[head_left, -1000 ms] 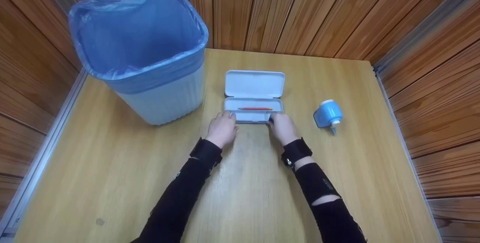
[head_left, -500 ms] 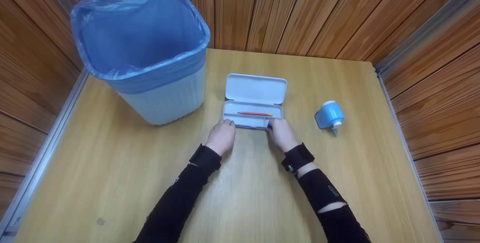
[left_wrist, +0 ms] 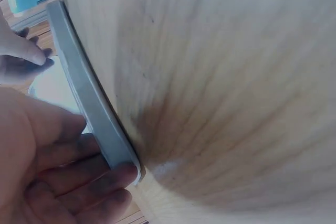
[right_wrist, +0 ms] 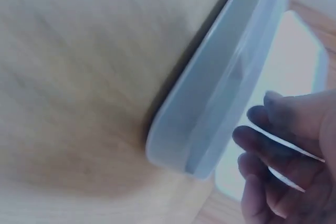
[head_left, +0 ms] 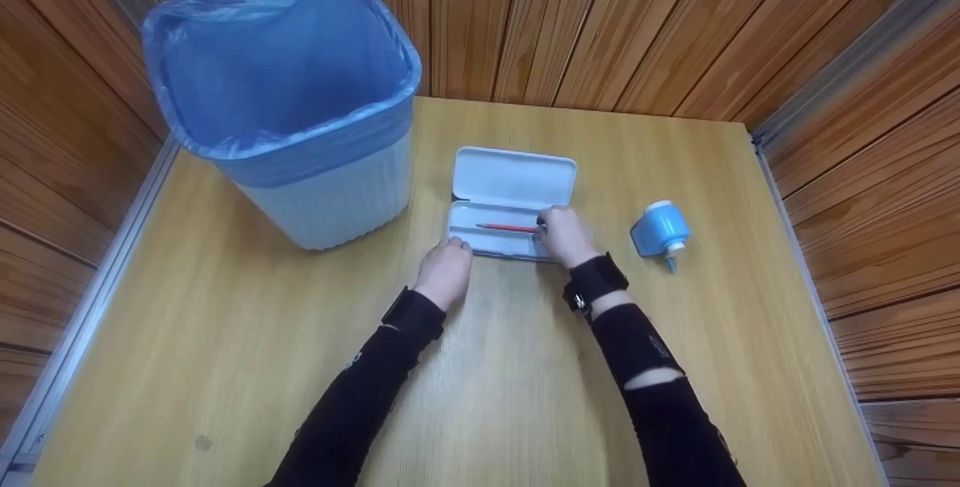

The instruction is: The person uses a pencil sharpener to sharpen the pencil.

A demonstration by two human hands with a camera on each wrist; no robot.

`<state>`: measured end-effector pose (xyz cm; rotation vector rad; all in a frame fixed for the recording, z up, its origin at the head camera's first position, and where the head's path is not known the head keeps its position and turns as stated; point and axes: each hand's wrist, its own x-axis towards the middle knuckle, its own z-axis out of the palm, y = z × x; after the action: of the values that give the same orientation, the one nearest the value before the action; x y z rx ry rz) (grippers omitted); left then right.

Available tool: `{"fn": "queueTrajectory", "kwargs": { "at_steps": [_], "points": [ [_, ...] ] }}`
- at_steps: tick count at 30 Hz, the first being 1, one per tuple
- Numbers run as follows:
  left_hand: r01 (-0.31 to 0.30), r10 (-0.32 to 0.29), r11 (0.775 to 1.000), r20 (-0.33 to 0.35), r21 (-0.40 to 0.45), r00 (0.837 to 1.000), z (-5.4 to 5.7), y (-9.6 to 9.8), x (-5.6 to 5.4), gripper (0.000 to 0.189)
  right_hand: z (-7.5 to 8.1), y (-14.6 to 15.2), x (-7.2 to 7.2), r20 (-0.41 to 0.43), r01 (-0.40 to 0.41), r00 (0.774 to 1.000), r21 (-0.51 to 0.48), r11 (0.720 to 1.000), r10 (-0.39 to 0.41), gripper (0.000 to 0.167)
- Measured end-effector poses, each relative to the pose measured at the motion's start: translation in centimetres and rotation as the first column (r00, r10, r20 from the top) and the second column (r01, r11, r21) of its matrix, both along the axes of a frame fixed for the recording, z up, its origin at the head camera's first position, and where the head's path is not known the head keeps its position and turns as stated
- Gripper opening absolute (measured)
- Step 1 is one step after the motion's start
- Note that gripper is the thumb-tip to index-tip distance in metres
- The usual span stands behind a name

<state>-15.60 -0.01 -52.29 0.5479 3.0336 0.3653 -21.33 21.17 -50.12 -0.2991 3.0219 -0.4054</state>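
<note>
Head view: holds the near left corner of the open pencil case with the left hand, fingers bent round it; reaches over the pencil case's right part with the right hand, fingertips at the right end of the red pencil inside. Right wrist: thumb and fingers bent close together; cannot tell whether pinching the pencil. On the wooden table with the pencil case: bin to its left, blue bottle to its right.
</note>
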Motion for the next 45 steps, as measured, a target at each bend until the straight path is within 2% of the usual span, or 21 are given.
{"fn": "queueTrajectory", "kwargs": {
  "at_steps": [4, 8, 14, 20, 23, 25, 26, 27, 28, 29, 31, 33, 34, 35, 36, 38, 39, 40, 43, 44, 45],
  "points": [
    [-0.013, 0.013, 1.0, -0.006, -0.003, 1.0, 0.0, 0.3, -0.1, 0.023, -0.5, 0.0, -1.1, 0.053, -0.007, 0.999, 0.048, 0.999, 0.004, 0.009],
    [-0.011, 0.01, 1.0, -0.018, -0.025, 1.0, 0.1, 0.6, 0.0, 0.02, -1.0, 0.2, -1.6, 0.073, -0.003, 0.997, 0.057, 0.998, -0.001, 0.009],
    [0.001, -0.003, 0.999, -0.06, -0.034, 0.998, 0.2, 1.0, 0.3, 0.02, -2.0, 0.6, -1.5, -0.007, 0.043, 0.999, 0.057, 0.997, -0.043, 0.006],
    [-0.013, 0.012, 0.999, -0.024, -0.033, 1.0, 0.4, 1.0, 0.1, 0.019, -2.2, 0.7, -0.8, -0.087, 0.085, 0.993, 0.042, 0.995, -0.081, 0.01],
    [-0.033, 0.034, 0.999, -0.023, 0.044, 0.999, 0.4, 0.8, -0.1, 0.018, -1.6, 0.4, 0.3, -0.128, 0.096, 0.986, -0.051, 0.994, -0.102, 0.01],
    [-0.059, 0.064, 0.985, -0.025, 0.162, 0.998, 0.6, 0.6, -0.1, 0.022, -1.0, -0.2, 1.2, -0.162, 0.086, 0.981, -0.153, 0.985, -0.111, 0.01],
    [-0.071, 0.079, 0.967, -0.023, 0.246, 0.997, 0.6, 0.5, -0.1, 0.025, -0.7, -0.6, 1.7, -0.168, 0.083, 0.978, -0.217, 0.973, -0.121, 0.009],
    [-0.08, 0.091, 0.936, -0.014, 0.344, 0.996, 0.7, 0.4, 0.0, 0.029, -0.3, -1.0, 2.2, -0.172, 0.076, 0.977, -0.286, 0.955, -0.129, 0.009],
    [-0.09, 0.098, 0.893, 0.004, 0.442, 0.995, 0.9, 0.4, 0.0, 0.031, 0.0, -1.5, 2.7, -0.163, 0.072, 0.977, -0.361, 0.93, -0.139, 0.009],
    [-0.1, 0.099, 0.835, 0.03, 0.541, 0.995, 1.1, 0.4, 0.1, 0.034, 0.4, -1.9, 3.2, -0.149, 0.071, 0.977, -0.437, 0.897, -0.151, 0.009],
    [-0.121, 0.081, 0.684, 0.089, 0.72, 0.993, 1.6, 0.5, 0.3, 0.038, 1.0, -2.8, 4.2, -0.093, 0.083, 0.982, -0.58, 0.811, -0.167, 0.01],
    [-0.132, 0.047, 0.531, 0.127, 0.837, 0.991, 2.2, 0.6, 0.5, 0.037, 1.4, -3.7, 5.2, -0.029, 0.105, 0.985, -0.688, 0.718, -0.172, 0.011],
    [-0.13, 0.032, 0.467, 0.13, 0.874, 0.991, 2.6, 0.7, 0.5, 0.036, 1.6, -4.1, 5.7, 0.004, 0.122, 0.985, -0.724, 0.679, -0.173, 0.012],
    [-0.13, 0.021, 0.415, 0.134, 0.9, 0.991, 3.0, 0.8, 0.7, 0.034, 1.7, -4.5, 6.1, 0.029, 0.135, 0.985, -0.749, 0.649, -0.17, 0.013],
    [-0.133, 0.014, 0.376, 0.138, 0.917, 0.99, 3.3, 0.9, 0.8, 0.032, 1.7, -4.9, 6.5, 0.051, 0.145, 0.985, -0.768, 0.624, -0.166, 0.013],
    [-0.137, 0.006, 0.324, 0.143, 0.936, 0.99, 3.9, 1.1, 1.0, 0.028, 1.7, -5.4, 7.1, 0.072, 0.153, 0.985, -0.791, 0.592, -0.158, 0.014],
    [-0.143, 0.007, 0.307, 0.148, 0.941, 0.989, 4.1, 1.1, 1.1, 0.027, 1.6, -5.7, 7.3, 0.078, 0.155, 0.985, -0.797, 0.583, -0.154, 0.015],
    [-0.148, 0.012, 0.301, 0.152, 0.942, 0.988, 4.3, 1.2, 1.2, 0.026, 1.5, -5.8, 7.6, 0.08, 0.151, 0.986, -0.803, 0.577, -0.147, 0.015],
    [-0.17, 0.043, 0.308, 0.165, 0.936, 0.985, 4.5, 1.2, 1.4, 0.024, 1.4, -6.0, 8.0, 0.08, 0.138, 0.989, -0.814, 0.564, -0.127, 0.018],
    [-0.17, 0.059, 0.325, 0.159, 0.93, 0.986, 4.5, 1.1, 1.4, 0.023, 1.3, -5.9, 8.1, 0.083, 0.137, 0.989, -0.815, 0.562, -0.121, 0.018],
    [-0.16, 0.081, 0.353, 0.141, 0.922, 0.987, 4.5, 1.1, 1.4, 0.023, 1.2, -5.8, 8.1, 0.085, 0.138, 0.989, -0.815, 0.563, -0.119, 0.019]
  ]
}}
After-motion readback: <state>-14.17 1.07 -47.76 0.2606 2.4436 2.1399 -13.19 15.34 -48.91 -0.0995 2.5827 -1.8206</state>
